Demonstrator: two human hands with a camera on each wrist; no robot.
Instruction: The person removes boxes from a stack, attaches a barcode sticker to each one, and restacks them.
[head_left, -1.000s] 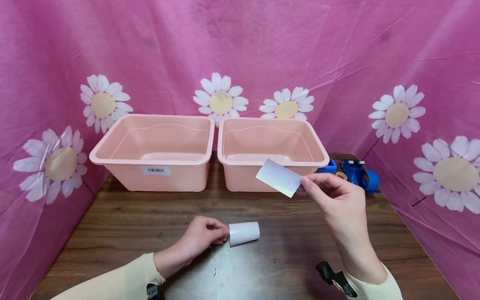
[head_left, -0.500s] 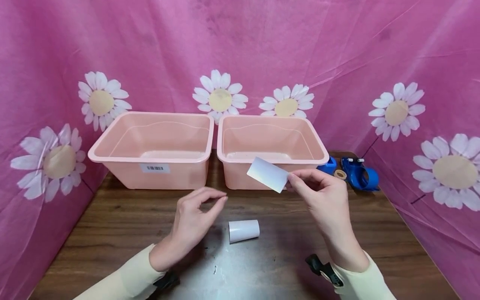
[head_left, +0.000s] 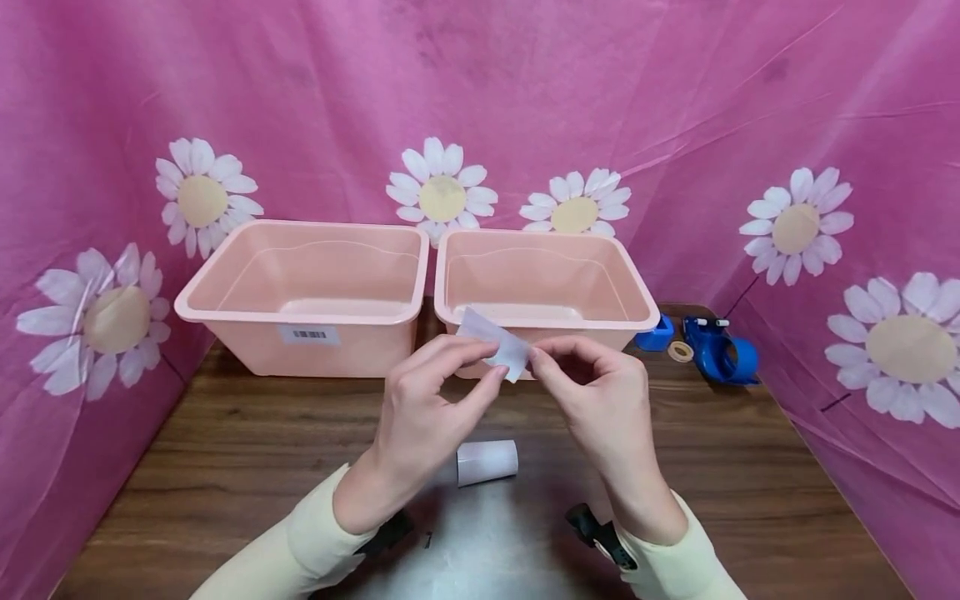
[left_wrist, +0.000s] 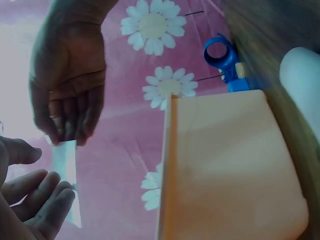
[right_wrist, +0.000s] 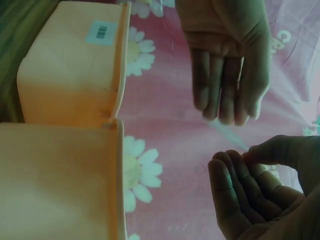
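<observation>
Raised above the table, my right hand (head_left: 611,408) pinches one corner of a small, thin white sheet (head_left: 513,354) between thumb and fingertips. My left hand (head_left: 427,408) reaches to the sheet's other side, its fingertips overlapping it in the head view. In the left wrist view a gap shows between the left thumb and fingers (left_wrist: 60,195), with the sheet (left_wrist: 65,162) just beyond them. The right wrist view has the sheet (right_wrist: 230,135) nearly edge-on between both hands. Below the hands, a white tube (head_left: 487,462) lies on its side on the wooden table (head_left: 262,467).
Two pink plastic bins stand side by side at the back: the left bin (head_left: 315,354) bears a barcode label, the right bin (head_left: 637,325) sits behind my hands. A blue tape dispenser (head_left: 723,354), a tan ring (head_left: 680,351) and a blue piece (head_left: 656,333) lie at the back right.
My left hand has risen from beside the white tube to the sheet. My right hand has brought the sheet leftward toward it. The tube stays where it was.
</observation>
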